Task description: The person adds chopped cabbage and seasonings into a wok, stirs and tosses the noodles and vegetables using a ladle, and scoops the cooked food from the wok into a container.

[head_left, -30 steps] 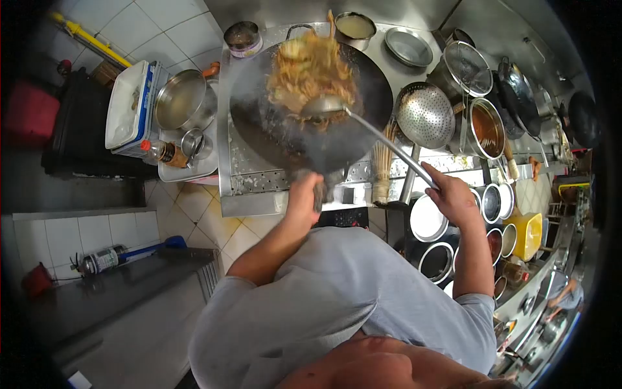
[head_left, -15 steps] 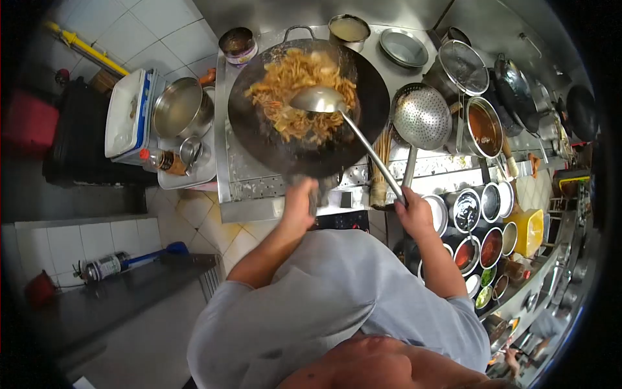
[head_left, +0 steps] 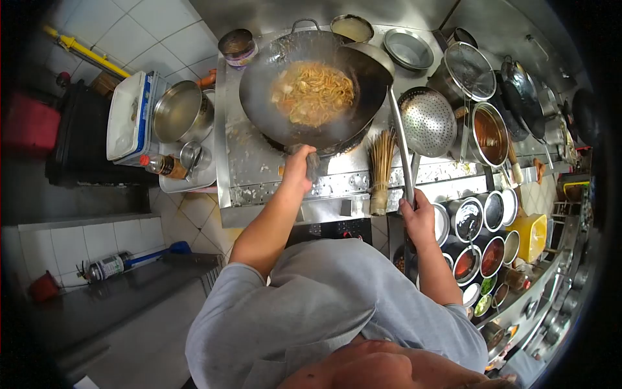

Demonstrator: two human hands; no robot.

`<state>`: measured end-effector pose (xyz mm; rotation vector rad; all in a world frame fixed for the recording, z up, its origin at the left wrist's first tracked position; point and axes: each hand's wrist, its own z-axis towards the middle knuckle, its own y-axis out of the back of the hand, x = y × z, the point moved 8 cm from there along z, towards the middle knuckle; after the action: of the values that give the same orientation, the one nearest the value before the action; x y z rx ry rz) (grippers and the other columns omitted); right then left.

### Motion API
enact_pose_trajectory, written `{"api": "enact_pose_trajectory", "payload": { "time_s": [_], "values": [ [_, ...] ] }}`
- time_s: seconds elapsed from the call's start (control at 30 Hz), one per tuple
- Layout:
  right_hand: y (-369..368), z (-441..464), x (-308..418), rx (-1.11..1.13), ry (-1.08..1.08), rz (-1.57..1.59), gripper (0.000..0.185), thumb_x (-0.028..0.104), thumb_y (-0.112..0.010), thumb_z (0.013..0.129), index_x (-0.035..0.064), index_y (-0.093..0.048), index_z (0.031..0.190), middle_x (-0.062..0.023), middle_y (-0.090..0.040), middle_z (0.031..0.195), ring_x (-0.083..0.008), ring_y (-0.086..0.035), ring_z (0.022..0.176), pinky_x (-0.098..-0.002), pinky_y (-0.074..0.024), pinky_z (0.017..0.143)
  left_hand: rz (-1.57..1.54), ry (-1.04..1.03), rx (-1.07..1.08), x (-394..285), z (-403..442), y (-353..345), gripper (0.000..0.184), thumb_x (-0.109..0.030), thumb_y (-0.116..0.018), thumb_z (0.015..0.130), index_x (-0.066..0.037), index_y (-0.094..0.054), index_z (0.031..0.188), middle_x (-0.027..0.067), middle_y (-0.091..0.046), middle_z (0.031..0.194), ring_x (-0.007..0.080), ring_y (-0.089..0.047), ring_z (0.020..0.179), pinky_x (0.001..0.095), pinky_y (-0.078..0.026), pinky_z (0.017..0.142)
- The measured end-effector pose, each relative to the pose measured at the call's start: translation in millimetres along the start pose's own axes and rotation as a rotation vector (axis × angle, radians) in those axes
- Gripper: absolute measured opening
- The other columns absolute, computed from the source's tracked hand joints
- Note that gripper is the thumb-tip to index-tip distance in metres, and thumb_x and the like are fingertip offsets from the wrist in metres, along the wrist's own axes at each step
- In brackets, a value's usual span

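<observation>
My left hand [head_left: 300, 170] grips the near side of a big dark wok [head_left: 256, 107] through a grey cloth [head_left: 313, 167]. Fried noodles [head_left: 314, 94] are gathered in the wok's middle, with steam over them. My right hand [head_left: 420, 217] is closed around the long handle of a steel ladle [head_left: 400, 129]. The ladle's bowl is raised at the wok's far right rim, apart from the noodles. Just left of the ladle handle lies a bamboo brush [head_left: 381, 168] on the stove top. A perforated strainer [head_left: 427, 122] rests to the right of the handle.
Behind the wok stand a pot of pale liquid [head_left: 351, 29] and a metal basin [head_left: 408, 50]. On the right are a pot of brown sauce [head_left: 490, 136] and several seasoning containers [head_left: 465, 217]. A steel bowl [head_left: 183, 111] and a bottle [head_left: 162, 165] stand on the left.
My left hand has moved forward with the wok, and the noodles have drawn together. The ladle has lifted from over the noodles to the right rim. More of the brush shows.
</observation>
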<state>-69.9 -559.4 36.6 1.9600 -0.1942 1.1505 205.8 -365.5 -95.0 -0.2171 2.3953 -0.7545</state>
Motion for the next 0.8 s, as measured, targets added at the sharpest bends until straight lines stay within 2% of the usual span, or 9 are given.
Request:
{"api": "enact_pose_trajectory", "payload": {
  "time_s": [0.17,0.23,0.3,0.37,0.43,0.47,0.57,0.7,0.8],
  "values": [
    [8,17,2,0.086,-0.104,0.13,0.034,0.02,-0.069,0.091,0.0005,-0.063,0.117,-0.0152,-0.066,0.078,-0.0185,-0.058,0.067,-0.0354,-0.049,0.065,-0.106,0.028,-0.034,-7,-17,-23,0.01,-0.014,-0.07,0.083,-0.007,-0.066,0.089,0.0055,-0.065,0.084,0.0215,-0.066,0.076,0.038,-0.055,0.067],
    [29,25,21,0.0,-0.072,-0.188,0.042,0.02,-0.067,0.091,0.005,-0.061,0.13,-0.0184,-0.068,0.082,-0.0235,-0.064,0.07,-0.0384,-0.0508,0.068,-0.076,0.126,-0.085,-16,-42,-43,0.012,-0.014,-0.07,0.083,-0.009,-0.062,0.09,0.0076,-0.066,0.084,0.0241,-0.067,0.073,0.0371,-0.058,0.069],
    [50,41,42,0.139,-0.009,-0.449,0.059,0.02,-0.066,0.091,0.0202,-0.049,0.147,-0.0207,-0.07,0.086,-0.0367,-0.068,0.078,-0.0442,-0.0526,0.073,-0.009,0.084,-0.005,5,12,1,0.013,-0.014,-0.07,0.082,-0.009,-0.062,0.091,0.0079,-0.066,0.083,0.0244,-0.067,0.071,0.0378,-0.058,0.068],
    [66,46,78,0.295,0.118,-0.602,0.062,0.019,-0.066,0.091,0.0262,-0.046,0.149,-0.0205,-0.07,0.089,-0.0379,-0.068,0.084,-0.046,-0.0523,0.077,0.062,0.042,0.072,13,24,15,0.014,-0.014,-0.07,0.081,-0.008,-0.062,0.091,0.0081,-0.065,0.083,0.0248,-0.067,0.07,0.0385,-0.058,0.066],
    [74,41,108,0.42,0.285,-0.838,0.063,0.016,-0.064,0.091,0.0297,-0.045,0.15,-0.0202,-0.069,0.096,-0.0378,-0.067,0.091,-0.0483,-0.0512,0.083,0.219,0.094,-0.134,10,3,25,0.012,-0.012,-0.069,0.08,-0.007,-0.063,0.089,0.0083,-0.064,0.08,0.0252,-0.067,0.067,0.0406,-0.057,0.061],
    [76,35,123,0.502,0.198,-0.914,0.064,0.015,-0.062,0.092,0.0316,-0.043,0.151,-0.0193,-0.067,0.099,-0.0373,-0.066,0.095,-0.0491,-0.0505,0.085,0.12,0.021,-0.103,6,-16,12,0.011,-0.011,-0.068,0.079,-0.007,-0.062,0.088,0.0083,-0.064,0.079,0.0251,-0.066,0.067,0.0413,-0.056,0.059],
    [67,25,154,0.477,0.245,-1.032,0.07,0.01,-0.066,0.088,0.0284,-0.044,0.151,-0.0174,-0.068,0.094,-0.0385,-0.066,0.087,-0.0491,-0.0502,0.078,0.037,0.029,-0.114,5,-65,-8,0.009,-0.009,-0.067,0.079,-0.006,-0.062,0.085,0.008,-0.063,0.078,0.0242,-0.066,0.066,0.0415,-0.056,0.057],
    [-4,62,106,0.366,0.282,-0.986,0.064,0.02,-0.058,0.097,0.0329,-0.034,0.155,-0.0186,-0.067,0.098,-0.0374,-0.068,0.09,-0.0498,-0.0528,0.078,-0.006,0.037,-0.062,3,-56,-15,0.006,-0.01,-0.067,0.08,-0.005,-0.063,0.077,0.0051,-0.059,0.07,0.0204,-0.061,0.059,0.0401,-0.051,0.054],
    [-38,63,87,0.274,0.198,-0.984,0.069,0.024,-0.054,0.1,0.0372,-0.019,0.158,-0.0199,-0.066,0.108,-0.041,-0.069,0.089,-0.0518,-0.0562,0.074,0.319,-0.088,-0.112,17,-96,16,0.012,-0.015,-0.064,0.084,-0.005,-0.066,0.078,0.0029,-0.062,0.075,0.0161,-0.061,0.066,0.0379,-0.05,0.058]
  ]
}}
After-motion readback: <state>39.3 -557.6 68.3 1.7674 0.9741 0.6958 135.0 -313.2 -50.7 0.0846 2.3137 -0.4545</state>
